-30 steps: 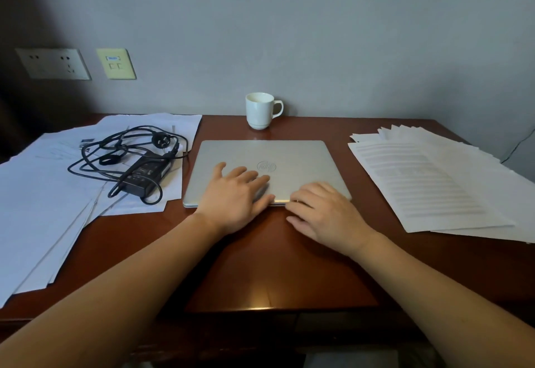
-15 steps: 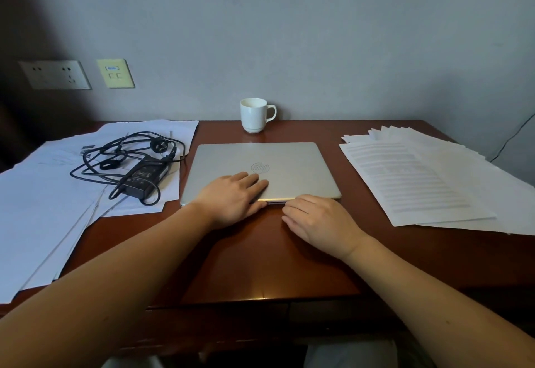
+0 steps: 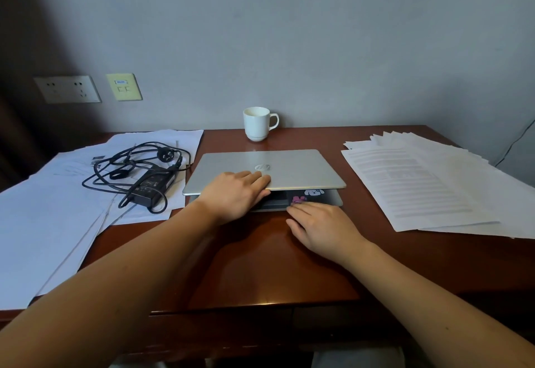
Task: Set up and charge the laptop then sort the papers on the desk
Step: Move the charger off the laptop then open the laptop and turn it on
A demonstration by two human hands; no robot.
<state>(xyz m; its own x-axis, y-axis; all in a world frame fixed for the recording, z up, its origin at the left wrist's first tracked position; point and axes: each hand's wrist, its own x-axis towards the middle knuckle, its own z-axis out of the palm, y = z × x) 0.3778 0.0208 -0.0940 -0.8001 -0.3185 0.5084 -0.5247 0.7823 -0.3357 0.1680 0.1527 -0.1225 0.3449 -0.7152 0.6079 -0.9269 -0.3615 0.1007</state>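
A silver laptop (image 3: 289,169) lies in the middle of the brown desk (image 3: 260,266), its lid raised a little at the front. My left hand (image 3: 236,194) grips the lid's front edge, fingers on top and thumb under it. My right hand (image 3: 321,227) presses flat on the front edge of the laptop's base, beside stickers on the palm rest. A black charger brick with tangled cable and plug (image 3: 144,176) rests on papers to the left. Loose white papers (image 3: 52,217) cover the left side; a fanned stack of printed papers (image 3: 428,182) lies on the right.
A white mug (image 3: 257,123) stands behind the laptop by the wall. A wall socket (image 3: 68,89) and a yellowish data plate (image 3: 124,87) sit on the wall at the left. A thin cable (image 3: 518,139) runs down the wall at the right.
The laptop lid was closed and is now lifted a few centimetres by my left hand. My right hand has slid forward onto the base edge.
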